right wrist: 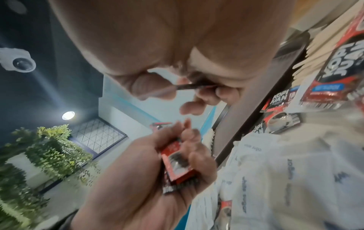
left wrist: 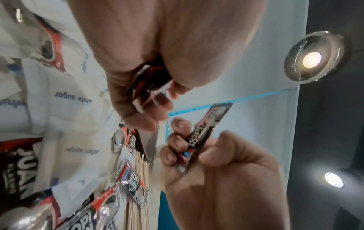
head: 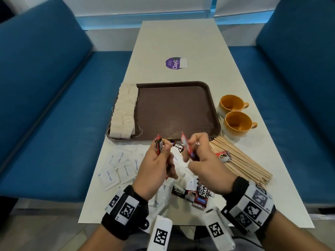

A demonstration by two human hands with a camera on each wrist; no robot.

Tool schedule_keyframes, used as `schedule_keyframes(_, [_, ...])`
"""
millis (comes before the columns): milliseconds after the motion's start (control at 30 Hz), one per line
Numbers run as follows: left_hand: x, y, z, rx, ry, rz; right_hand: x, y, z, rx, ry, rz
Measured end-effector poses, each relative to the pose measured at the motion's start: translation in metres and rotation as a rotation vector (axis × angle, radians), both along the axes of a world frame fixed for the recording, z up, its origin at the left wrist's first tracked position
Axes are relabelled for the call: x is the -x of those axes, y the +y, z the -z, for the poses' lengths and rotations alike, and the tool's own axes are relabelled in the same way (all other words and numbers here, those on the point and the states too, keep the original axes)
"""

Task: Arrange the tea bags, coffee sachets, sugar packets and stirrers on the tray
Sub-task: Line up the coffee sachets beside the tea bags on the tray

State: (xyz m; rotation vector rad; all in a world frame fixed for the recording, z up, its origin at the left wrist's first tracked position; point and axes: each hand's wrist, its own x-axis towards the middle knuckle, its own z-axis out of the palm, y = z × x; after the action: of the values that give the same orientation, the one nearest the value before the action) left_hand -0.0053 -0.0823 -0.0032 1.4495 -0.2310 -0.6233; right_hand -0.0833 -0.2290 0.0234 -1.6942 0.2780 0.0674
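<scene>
Tea bags (head: 125, 109) sit lined up on the tray's (head: 208, 91) left edge, so that bit looks done. Left hand (head: 155, 171) fingers grip a stack of coffee sachets (head: 159, 144); right hand (head: 201, 160) pinches one more sachet (head: 186, 145), mid-frame. Sugar packets (head: 117, 167) lower left and stirrers (head: 241, 160) at right lie on the bench (head: 177, 42) w/ loose sachets. Approx. a quarter through, I'd say.

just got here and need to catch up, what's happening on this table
A person is sorting drink supplies onto a brown tray. The left hand grips a small stack of coffee sachets, and the right hand pinches a single sachet. Tea bags already line the tray's left side. Sugar packets, more sachets and wooden stirrers still lie on the table, beside two orange cups.
</scene>
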Motion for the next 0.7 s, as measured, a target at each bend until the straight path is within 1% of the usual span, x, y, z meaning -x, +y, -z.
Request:
schedule_keyframes(67, [-0.001,0.001,0.000,0.002,-0.005,-0.012,0.000,-0.008,0.000,0.061,-0.014,0.046])
schedule_keyframes(167, [0.000,-0.002,0.000,0.007,-0.026,0.092,0.001,-0.010,0.001,0.123,-0.031,0.057])
schedule_keyframes(267, [0.001,-0.010,0.000,-0.003,-0.044,0.164,0.003,-0.004,-0.003,0.085,-0.071,0.007])
schedule_keyframes(333, [0.002,-0.015,-0.001,0.010,-0.089,0.188,0.005,0.000,-0.003,0.059,-0.081,-0.017])
schedule_keyframes(400, [0.004,-0.017,-0.001,-0.036,-0.147,0.230,0.006,0.002,-0.002,0.063,-0.075,-0.039])
schedule_keyframes(433, [0.005,-0.017,0.000,-0.062,-0.145,0.238,0.006,0.002,-0.001,0.071,-0.070,-0.054])
schedule_keyframes(500, [0.006,-0.014,0.001,-0.068,-0.084,0.219,0.006,-0.003,0.000,0.130,-0.083,-0.065])
schedule_keyframes(533, [0.006,-0.012,0.001,-0.066,-0.056,0.199,0.006,-0.010,0.000,0.222,-0.094,-0.050])
schedule_keyframes(600, [0.001,-0.005,0.000,-0.092,-0.048,0.153,0.003,-0.030,0.005,0.527,-0.082,-0.009])
schedule_keyframes(700, [-0.013,0.015,-0.005,-0.151,-0.048,0.044,0.001,-0.061,0.017,0.938,0.095,-0.057])
